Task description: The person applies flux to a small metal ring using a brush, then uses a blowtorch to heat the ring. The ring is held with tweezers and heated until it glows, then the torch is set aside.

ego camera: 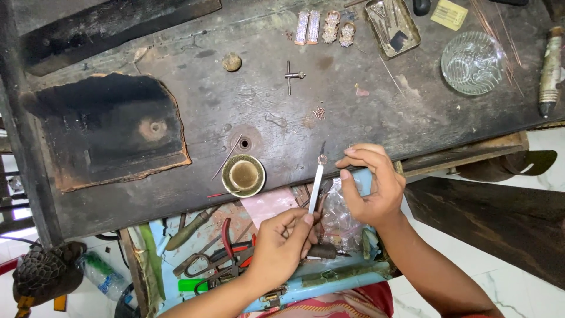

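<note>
Left hand (281, 244) closed in a pinch around the lower end of a slim pair of steel tweezers (316, 187), tips pointing away from the wrist and gripping a small coppery jewellery piece (322, 159) just past the bench edge. Right hand (372, 187) curled narrow beside those tips, thumb and forefinger nearly meeting close to the piece; cannot tell whether actually touching it. Likely very light, tiny and stiff, yet delicate in its fine settings, easily flicked loose from smooth tweezer points; best held at the rim with gentle, steady pressure rather than squeezed across the face. Under the right palm, a crumpled clear plastic bag (336, 219). Below the left hand, an open drawer with red-handled pliers (226, 232) and scissors (197, 264). To the left of the tweezers, a small brass cup (243, 175). Far beyond the fingers, finished ornament strips (322, 26), a metal tray (392, 25) and a glass dish (472, 62) on the dark scarred workbench (259, 106).
</note>
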